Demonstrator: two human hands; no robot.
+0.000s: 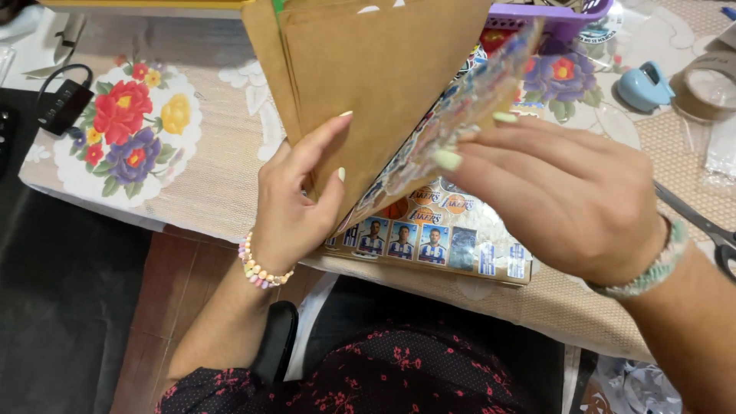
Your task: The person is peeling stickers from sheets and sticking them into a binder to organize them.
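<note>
Head view, near to far. At the bottom edge I see my dark, red-flecked garment (399, 379) and the table's front edge. Above it, the left hand (295, 203), a bead bracelet (261, 270) at its wrist, is clamped on the lower edge of a brown paper envelope (376, 77): thumb on the near face, fingers behind, so the envelope stands tilted and open-mouthed towards the right. The right hand (560, 195), wearing a pale woven wristband (652, 268), pinches a clear packet of stickers (460, 115) between thumb and fingertips (448, 159); the packet is tilted, its lower end inside the envelope's mouth, its upper end pointing up and right. Beneath both hands a flat sheet of stickers (437, 245), printed with portrait cards and round badges, lies on the tablecloth (207, 176), which is beige with large flower prints. Scissors (705, 230) lie at the right edge, just beyond the right wrist. Farther off I see a blue tape dispenser (644, 84), a roll of brown tape (709, 92), a purple plastic basket (552, 17) behind the envelope, and a black device (65, 103) at far left.
</note>
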